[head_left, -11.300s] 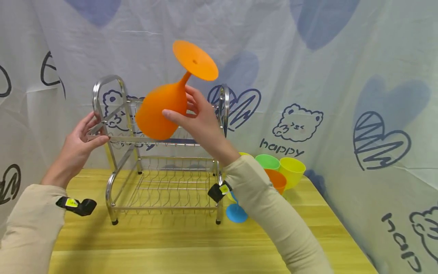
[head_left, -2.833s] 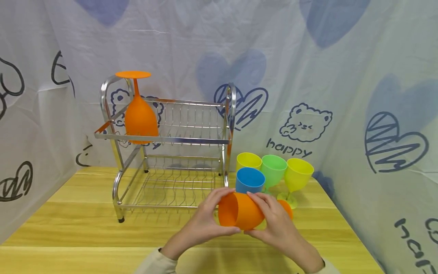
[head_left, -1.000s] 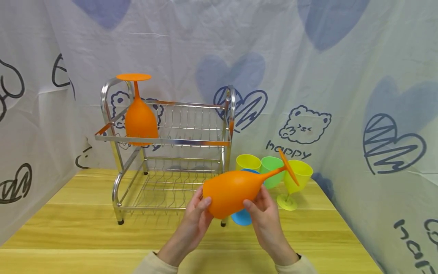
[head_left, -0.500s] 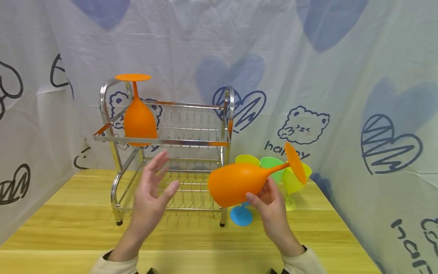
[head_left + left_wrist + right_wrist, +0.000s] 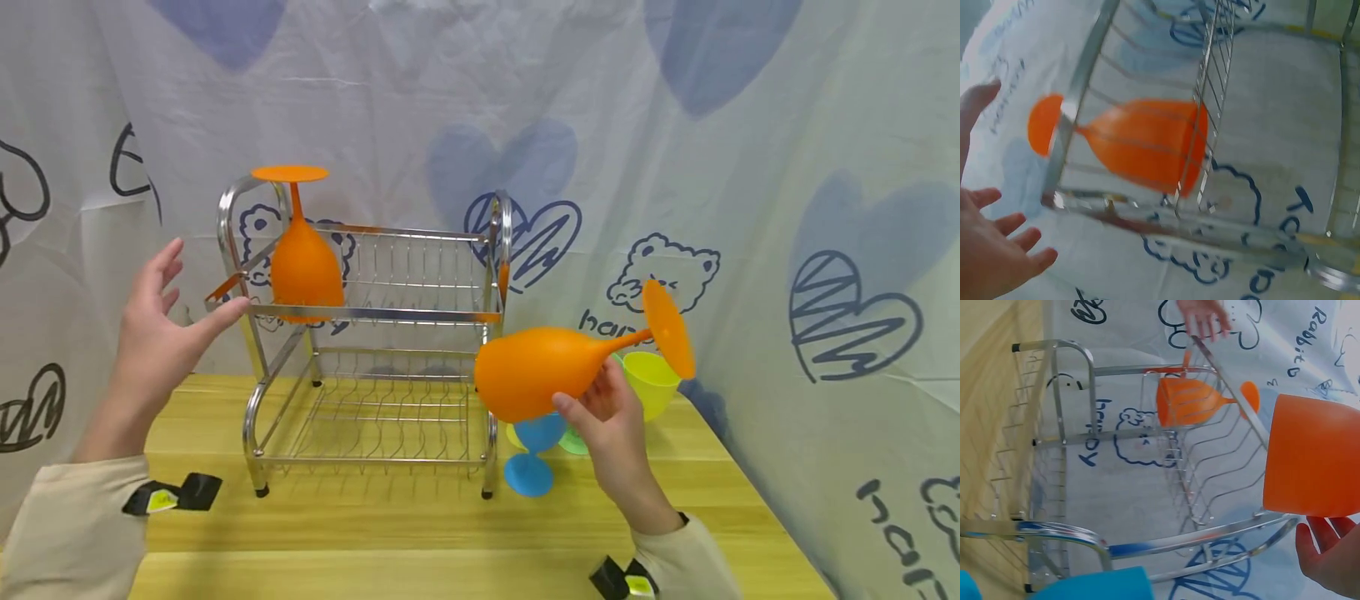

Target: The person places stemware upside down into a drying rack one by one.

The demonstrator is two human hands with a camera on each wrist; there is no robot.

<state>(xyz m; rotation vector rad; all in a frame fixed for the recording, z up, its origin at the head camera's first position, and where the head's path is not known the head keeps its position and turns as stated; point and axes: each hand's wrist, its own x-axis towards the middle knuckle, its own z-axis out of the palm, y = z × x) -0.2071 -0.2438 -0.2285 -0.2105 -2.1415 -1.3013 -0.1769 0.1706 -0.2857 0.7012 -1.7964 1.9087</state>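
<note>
My right hand (image 5: 615,433) holds an orange plastic goblet (image 5: 536,371) by the bowl near its stem. The goblet is tipped on its side, mouth toward the left and foot raised at the right. In the right wrist view its bowl (image 5: 1313,456) fills the right edge above my fingers. My left hand (image 5: 161,346) is held up, fingers spread and holding nothing, beside the left end of a two-tier metal dish rack (image 5: 375,313). A second orange goblet (image 5: 306,267) stands upside down at the left of the upper tier, foot on top.
A blue goblet (image 5: 529,473) stands right of the rack's front leg. Behind the held goblet are a yellow goblet (image 5: 651,385) and a green one, partly hidden. The lower tier (image 5: 375,417) shows bare wires. A printed curtain (image 5: 390,100) hangs behind the wooden table (image 5: 375,525).
My left hand has let go of the goblet and moved left to the rack's end. The right hand has lifted the goblet up and rightward, its foot rising. The upside-down goblet has stayed put.
</note>
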